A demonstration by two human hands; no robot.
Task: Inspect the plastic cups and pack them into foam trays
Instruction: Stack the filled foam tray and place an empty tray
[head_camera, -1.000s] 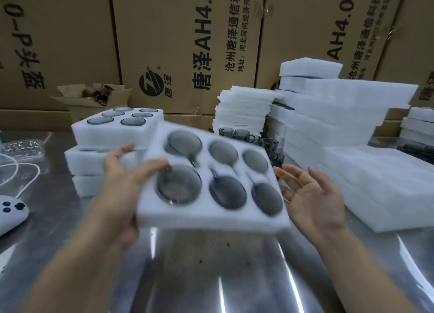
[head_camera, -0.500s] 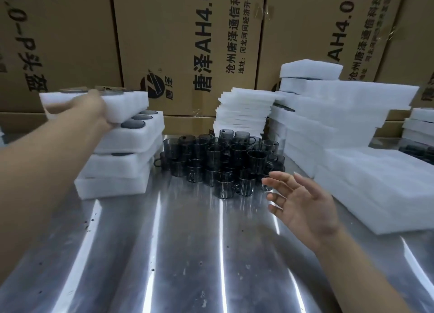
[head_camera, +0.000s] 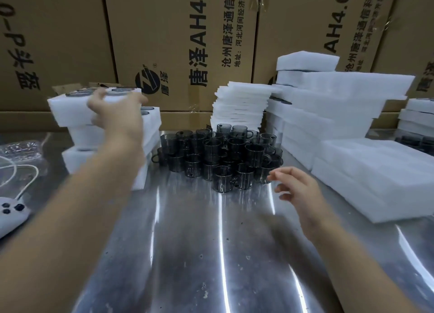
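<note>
My left hand (head_camera: 115, 110) is on the top tray (head_camera: 65, 111) of the far-left stack (head_camera: 150, 134) — blurred, so I cannot tell its grip. My right hand (head_camera: 298, 190) is empty with loose fingers, near the loose cups (head_camera: 220, 153). Risk: the tray sits skewed and overhangs left — it may slide and spill.

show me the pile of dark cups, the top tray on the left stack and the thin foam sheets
pile of dark cups (head_camera: 212, 148): head view, a cup mid-pile
top tray (head_camera: 68, 111): head view, its white front wall
thin foam sheets (head_camera: 239, 108): head view, the sheets' near edges
</note>
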